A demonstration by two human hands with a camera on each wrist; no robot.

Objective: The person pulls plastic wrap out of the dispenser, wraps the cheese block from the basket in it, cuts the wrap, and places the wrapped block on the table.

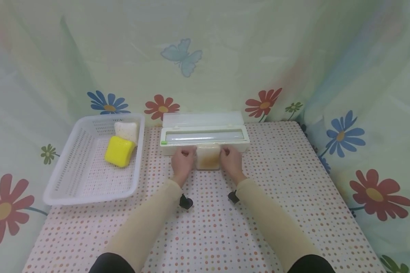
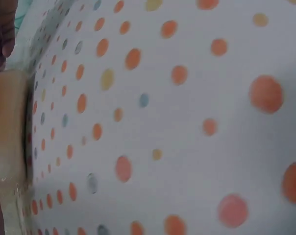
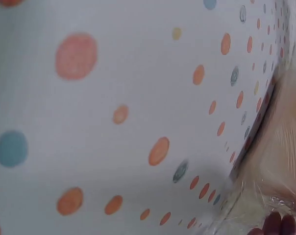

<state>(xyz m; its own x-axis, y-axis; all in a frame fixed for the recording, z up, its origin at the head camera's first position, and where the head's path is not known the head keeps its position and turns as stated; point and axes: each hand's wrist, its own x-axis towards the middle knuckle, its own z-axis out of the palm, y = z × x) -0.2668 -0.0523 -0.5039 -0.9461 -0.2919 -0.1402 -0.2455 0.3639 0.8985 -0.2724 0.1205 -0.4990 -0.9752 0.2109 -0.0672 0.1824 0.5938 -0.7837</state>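
Observation:
A white block with a tan-brown lower part, wrapped in clear cling film, lies on the table in front of a white cling film dispenser. To its left, my left hand pinches the film beside the block. On the opposite side my right hand pinches the film with curled fingers. Wrinkled clear film shows at the block's edge in the right wrist view, near several fingertips. The block appears at the far left of the left wrist view, with fingers above and below it.
The dispenser's lid stands raised at the back, and a small green piece sits on its left end. At left stands a white plastic basket containing a yellow sponge and a white block. A flowered curtain surrounds the dotted table.

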